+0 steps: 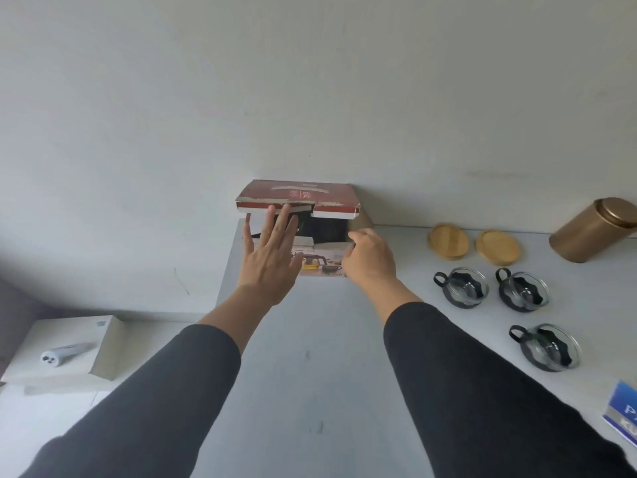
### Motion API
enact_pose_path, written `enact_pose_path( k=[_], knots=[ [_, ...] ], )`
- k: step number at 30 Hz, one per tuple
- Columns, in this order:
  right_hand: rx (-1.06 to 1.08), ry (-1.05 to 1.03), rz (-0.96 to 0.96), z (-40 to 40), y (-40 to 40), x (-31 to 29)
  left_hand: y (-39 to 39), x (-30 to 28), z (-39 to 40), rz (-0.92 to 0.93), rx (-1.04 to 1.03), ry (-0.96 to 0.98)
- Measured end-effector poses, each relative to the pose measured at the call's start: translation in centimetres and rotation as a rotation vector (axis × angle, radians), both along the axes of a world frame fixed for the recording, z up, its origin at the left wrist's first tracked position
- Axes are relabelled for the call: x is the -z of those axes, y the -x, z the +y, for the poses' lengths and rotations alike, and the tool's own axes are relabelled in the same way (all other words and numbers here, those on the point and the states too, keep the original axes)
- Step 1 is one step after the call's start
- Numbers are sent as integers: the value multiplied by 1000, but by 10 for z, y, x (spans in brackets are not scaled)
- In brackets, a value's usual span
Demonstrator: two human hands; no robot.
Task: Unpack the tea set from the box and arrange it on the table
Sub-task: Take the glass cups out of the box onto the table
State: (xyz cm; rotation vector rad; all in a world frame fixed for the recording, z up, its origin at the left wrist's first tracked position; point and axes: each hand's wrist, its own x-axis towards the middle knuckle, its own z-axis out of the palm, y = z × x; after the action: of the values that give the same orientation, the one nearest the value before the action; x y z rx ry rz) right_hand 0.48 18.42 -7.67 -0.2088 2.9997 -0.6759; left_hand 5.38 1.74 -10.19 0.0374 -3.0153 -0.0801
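The tea set box (303, 232) stands at the table's (310, 391) far edge against the wall (310, 81), its red lid (298, 196) raised over the opening, so entry is only from the front, under the lid. The left hand (272, 253), fingers spread, and the curled right hand (370, 258) fill most of that gap. Near the person the tabletop lies bare. To the right, three glass cups (463, 288) (522, 293) (548, 346), two wooden coasters (448, 241) (498, 249) and a gold canister (596, 229) crowd the surface.
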Motion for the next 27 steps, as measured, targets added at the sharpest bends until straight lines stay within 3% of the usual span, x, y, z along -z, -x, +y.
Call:
enact_pose_path(
  k=[6,18,27],
  knots=[
    [-60,-12,93,-13,22,-4,53,-30,-5,140,-12,4],
    [-234,-341,-70,-53,87,17,125,-46,-25,154,-13,192],
    [-173,-475,-136,-76,116,45,142,-39,-26,201,-40,269]
  ],
)
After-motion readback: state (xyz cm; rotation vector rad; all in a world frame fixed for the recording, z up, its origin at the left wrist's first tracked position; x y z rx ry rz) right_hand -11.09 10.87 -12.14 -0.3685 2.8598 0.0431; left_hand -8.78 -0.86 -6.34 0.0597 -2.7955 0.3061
